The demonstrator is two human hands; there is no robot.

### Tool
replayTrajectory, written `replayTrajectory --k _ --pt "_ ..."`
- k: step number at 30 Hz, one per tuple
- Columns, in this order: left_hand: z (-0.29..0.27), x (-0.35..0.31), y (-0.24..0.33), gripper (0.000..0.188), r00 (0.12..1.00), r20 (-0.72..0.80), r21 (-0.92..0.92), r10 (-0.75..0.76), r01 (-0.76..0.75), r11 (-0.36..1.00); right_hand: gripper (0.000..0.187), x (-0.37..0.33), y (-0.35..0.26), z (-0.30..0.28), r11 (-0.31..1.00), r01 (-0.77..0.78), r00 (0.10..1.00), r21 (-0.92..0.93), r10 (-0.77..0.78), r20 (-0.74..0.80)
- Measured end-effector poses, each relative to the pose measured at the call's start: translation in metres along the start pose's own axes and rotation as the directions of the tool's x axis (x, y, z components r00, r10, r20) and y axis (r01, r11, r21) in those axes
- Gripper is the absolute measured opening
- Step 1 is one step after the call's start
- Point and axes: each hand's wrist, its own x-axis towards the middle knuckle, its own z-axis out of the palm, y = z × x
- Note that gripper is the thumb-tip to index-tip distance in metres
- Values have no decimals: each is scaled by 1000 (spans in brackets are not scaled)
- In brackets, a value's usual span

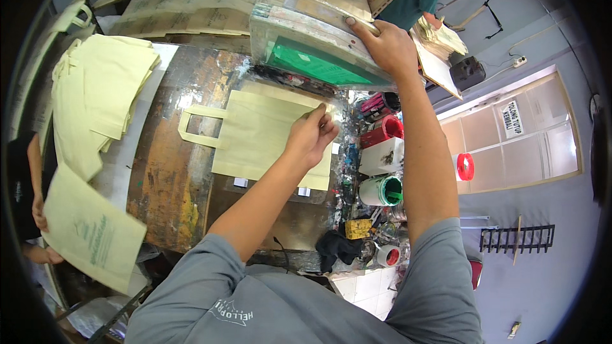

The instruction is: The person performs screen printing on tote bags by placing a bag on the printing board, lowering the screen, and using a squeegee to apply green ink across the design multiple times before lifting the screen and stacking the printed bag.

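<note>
A pale yellow fabric tote bag (255,134) lies flat on the work board, its handle loop pointing left. My left hand (310,137) is over the bag's far right corner, fingers curled and thumb and forefinger pinched at the fabric there. Raised and tilted beyond the bag is a screen-printing frame (306,35) with green mesh (319,64). My right hand (387,48) is closed round the frame's right end, thumb on its upper edge. Small white tabs (240,182) show along the bag's near edge.
Stacked yellow bags (95,89) lie at left; another person's hands (41,216) hold a printed bag (95,236). Open ink pots (380,191), a yellow sponge (358,229) and a black cloth (338,247) crowd the right edge. Bag racks (191,9) and another person (414,0) are beyond.
</note>
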Motion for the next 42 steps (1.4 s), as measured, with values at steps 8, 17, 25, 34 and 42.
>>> replayTrajectory --k 8,17,25,34,42 --pt "-147 -95 65 30 864 107 769 492 -386 510 93 -21 1 10 996 62 995 -57 -66 -80" --pt "-205 -72 -62 119 862 439 357 -254 -427 -831 87 -42 -8 0 997 74 989 23 -70 -130" --pt "-119 -89 8 105 885 451 881 115 -420 -218 84 -62 0 16 998 62 998 -8 -62 2" --pt "-123 -164 90 131 984 -177 459 20 64 886 61 -204 8 125 982 170 925 83 -188 331" --pt "-212 -133 60 122 965 -260 403 -34 141 904 53 -280 -5 157 982 152 906 110 -183 381"
